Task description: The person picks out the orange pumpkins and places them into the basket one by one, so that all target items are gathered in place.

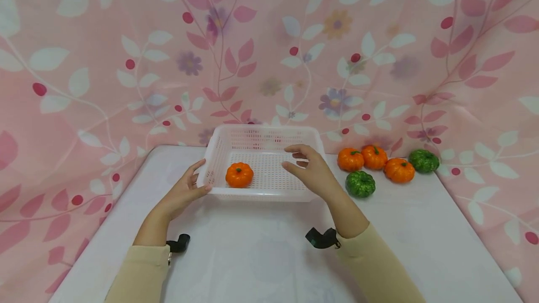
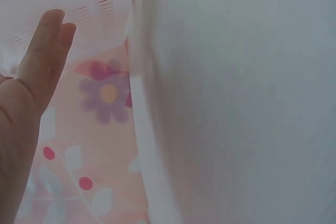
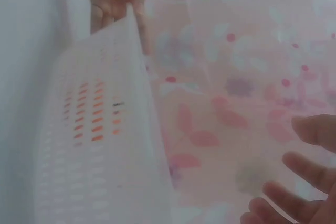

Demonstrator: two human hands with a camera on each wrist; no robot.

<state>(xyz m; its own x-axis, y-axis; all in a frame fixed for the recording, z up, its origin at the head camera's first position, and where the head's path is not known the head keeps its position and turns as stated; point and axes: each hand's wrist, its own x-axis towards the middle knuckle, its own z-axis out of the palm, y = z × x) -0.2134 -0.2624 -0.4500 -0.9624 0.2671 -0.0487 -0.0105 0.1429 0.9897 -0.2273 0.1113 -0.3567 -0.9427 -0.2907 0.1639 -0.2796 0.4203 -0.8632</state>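
My left hand (image 1: 182,194) holds the front left corner of a white plastic basket (image 1: 269,194), thumb at the rim and fingers along the outside of the left wall. In the left wrist view, these fingers (image 2: 44,51) stand out against the pale wall. One small orange pumpkin (image 1: 239,175) sits inside, towards the front left. Over the basket's right part hovers my right hand (image 1: 313,172), thumb and fingers spread apart with nothing between them. The right wrist view catches the basket wall (image 3: 100,171), with orange showing through its slots.
Right of the basket, three orange pumpkins (image 1: 399,170) and two green ones, one in front (image 1: 360,184) and one at the far right (image 1: 423,161), lie on the white table (image 1: 261,256). Behind it hangs a pink floral curtain (image 1: 269,60).
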